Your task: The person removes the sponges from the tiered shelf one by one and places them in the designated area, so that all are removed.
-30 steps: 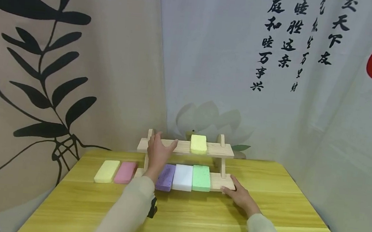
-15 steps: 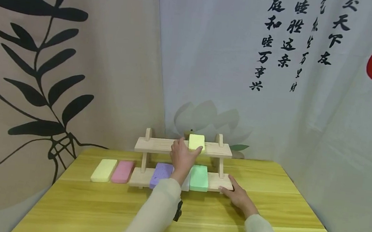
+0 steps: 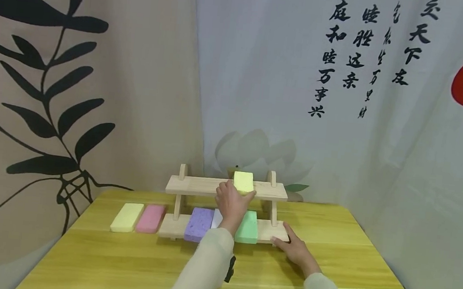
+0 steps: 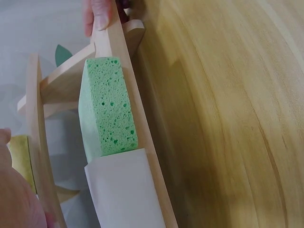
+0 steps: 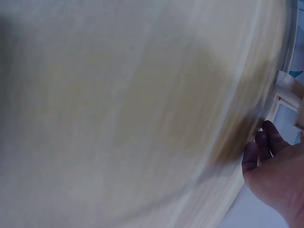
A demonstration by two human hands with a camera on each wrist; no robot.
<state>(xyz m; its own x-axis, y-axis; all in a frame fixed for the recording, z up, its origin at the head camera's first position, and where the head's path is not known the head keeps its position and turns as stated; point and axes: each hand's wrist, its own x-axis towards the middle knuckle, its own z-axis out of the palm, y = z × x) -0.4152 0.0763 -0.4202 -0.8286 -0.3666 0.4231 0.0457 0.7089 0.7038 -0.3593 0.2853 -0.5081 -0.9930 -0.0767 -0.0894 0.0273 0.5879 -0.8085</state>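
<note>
The person's left hand (image 3: 233,205) held the pale yellow rectangular sponge (image 3: 243,182) between thumb and fingers at the upper board (image 3: 196,185) of the two-tier pale wooden rack (image 3: 177,207). The right hand (image 3: 297,252) gripped the lower board's right end, beside the porous green block-shaped sponge (image 3: 248,227).

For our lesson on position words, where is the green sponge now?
Right of centre in the head view, the green sponge lies on the lower shelf, just right of the white block.
</note>
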